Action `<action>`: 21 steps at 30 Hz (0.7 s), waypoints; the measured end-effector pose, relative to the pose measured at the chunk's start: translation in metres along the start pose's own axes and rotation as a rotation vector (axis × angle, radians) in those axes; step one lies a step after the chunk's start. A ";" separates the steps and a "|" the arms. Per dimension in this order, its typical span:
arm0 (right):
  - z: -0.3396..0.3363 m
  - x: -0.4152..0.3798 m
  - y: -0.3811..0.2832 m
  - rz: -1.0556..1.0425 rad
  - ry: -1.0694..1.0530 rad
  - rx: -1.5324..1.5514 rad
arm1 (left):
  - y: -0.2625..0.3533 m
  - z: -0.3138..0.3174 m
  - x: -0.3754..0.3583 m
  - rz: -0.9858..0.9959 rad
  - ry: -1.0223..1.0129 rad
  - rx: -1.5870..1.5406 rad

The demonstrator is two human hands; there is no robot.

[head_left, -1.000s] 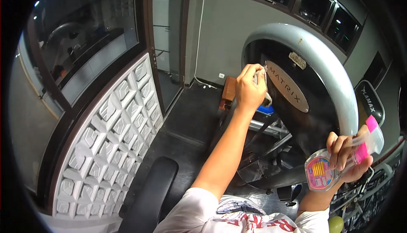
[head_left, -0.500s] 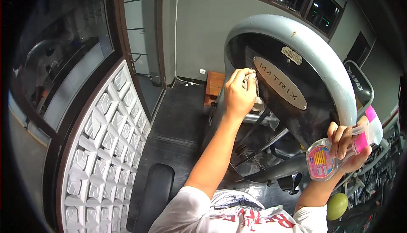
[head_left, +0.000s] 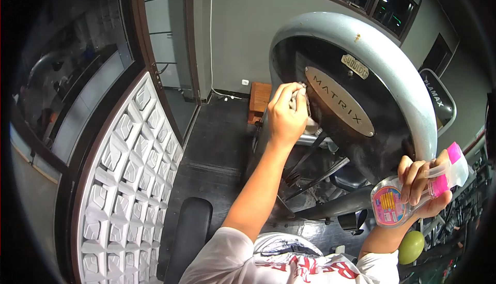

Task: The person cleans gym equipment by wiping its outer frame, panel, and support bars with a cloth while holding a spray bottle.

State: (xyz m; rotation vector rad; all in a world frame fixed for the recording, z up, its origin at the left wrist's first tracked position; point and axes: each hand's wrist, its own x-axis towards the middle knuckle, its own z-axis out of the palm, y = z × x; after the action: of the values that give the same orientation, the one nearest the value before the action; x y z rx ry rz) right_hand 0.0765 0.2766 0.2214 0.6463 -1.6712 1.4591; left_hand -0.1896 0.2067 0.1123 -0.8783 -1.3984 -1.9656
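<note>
My left hand (head_left: pixel 288 116) is closed on a crumpled, greyish cloth (head_left: pixel 309 112), partly hidden by my fingers. It is up against the black panel (head_left: pixel 310 51) of a gym machine, beside the oval MATRIX plate (head_left: pixel 338 103). A thick silver tube (head_left: pixel 398 56) curves around that panel. On the right, my right hand (head_left: pixel 421 188) wraps the neck of a clear spray bottle (head_left: pixel 380 191) with a pink and white trigger head. The bottle lies tilted, its round label toward me, near the lower end of the silver tube.
A wooden box (head_left: pixel 260 98) stands by the grey wall. White patterned panelling (head_left: pixel 121 191) and a glass door run along the left. Below are a black pad (head_left: pixel 194 227) and machine bars. A yellow-green ball (head_left: pixel 411 248) and gym racks are at lower right.
My left hand and the cloth have shifted slightly left on the panel. The spray bottle has dropped a little lower in view, still in my right hand. The camera view has shifted slightly.
</note>
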 end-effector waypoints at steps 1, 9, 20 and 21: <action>0.000 -0.001 -0.001 -0.001 0.008 0.015 | 0.006 -0.001 -0.005 0.003 -0.010 -0.013; -0.004 0.000 -0.004 0.054 -0.025 -0.038 | 0.053 0.002 -0.072 0.144 -0.177 -0.067; -0.004 -0.005 -0.003 0.003 0.014 0.029 | 0.045 0.001 -0.060 0.145 -0.157 -0.129; -0.004 -0.004 -0.002 -0.001 -0.014 0.014 | 0.058 0.000 -0.075 0.193 -0.253 -0.140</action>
State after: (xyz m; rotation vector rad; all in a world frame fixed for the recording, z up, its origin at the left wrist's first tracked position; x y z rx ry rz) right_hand 0.0808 0.2796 0.2195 0.6669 -1.6726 1.4696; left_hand -0.0987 0.1953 0.0876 -1.3147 -1.2661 -1.8709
